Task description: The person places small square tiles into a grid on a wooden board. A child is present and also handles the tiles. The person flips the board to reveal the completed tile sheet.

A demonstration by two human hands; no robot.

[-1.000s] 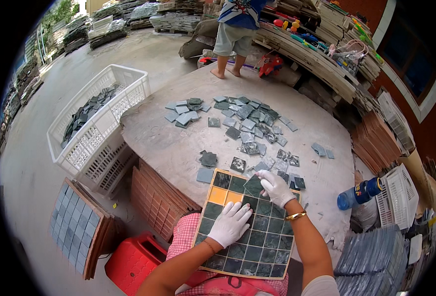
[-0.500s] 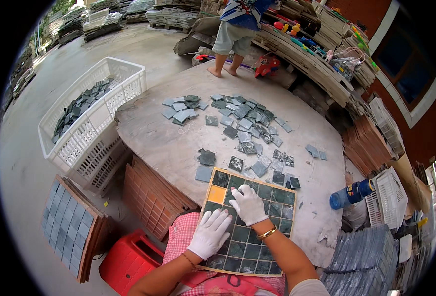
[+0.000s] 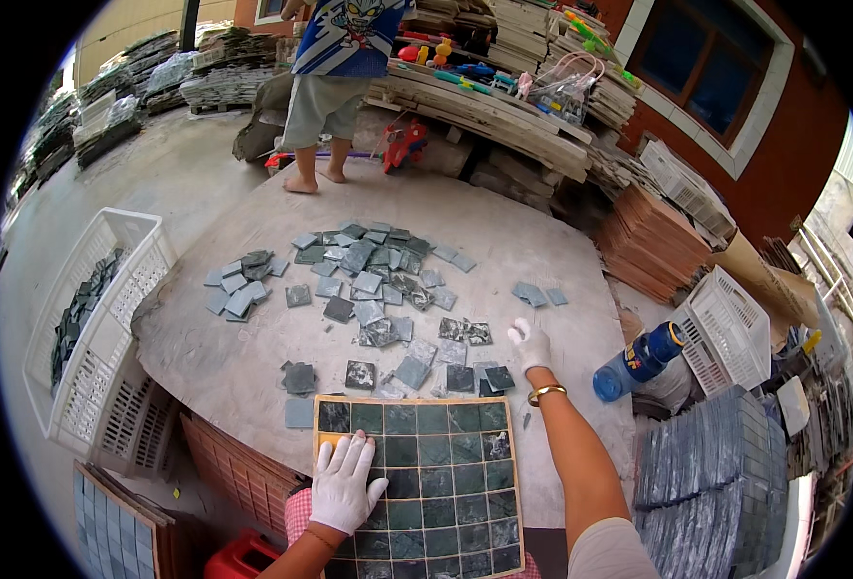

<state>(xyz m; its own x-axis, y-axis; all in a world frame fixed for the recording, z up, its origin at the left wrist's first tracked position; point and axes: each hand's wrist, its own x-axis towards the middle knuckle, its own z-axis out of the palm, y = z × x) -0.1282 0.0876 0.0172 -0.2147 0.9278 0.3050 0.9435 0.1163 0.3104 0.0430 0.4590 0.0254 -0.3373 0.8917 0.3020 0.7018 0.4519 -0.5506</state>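
Note:
A square tray (image 3: 322,452) filled with dark green tiles lies at the near edge of a round stone table (image 3: 224,357). My left hand (image 3: 343,482), in a white glove, rests flat and spread on the tray's left side. My right hand (image 3: 529,344), also gloved, with a gold bangle at the wrist, reaches out past the tray's far right corner and hovers by loose tiles (image 3: 492,378). Its fingers look curled; whether it holds a tile is unclear. More loose grey-green tiles (image 3: 369,265) are scattered over the table's middle.
A white plastic crate (image 3: 108,318) with tiles stands at the left. A blue bottle (image 3: 639,360) and another white crate (image 3: 726,328) are at the right. Stacked tile sheets (image 3: 706,482) sit lower right. A person in shorts (image 3: 325,96) stands beyond the table.
My right hand has left the tray and stretched out to the right toward the loose tiles. My left hand stays flat on the tray. The view has moved closer to the table.

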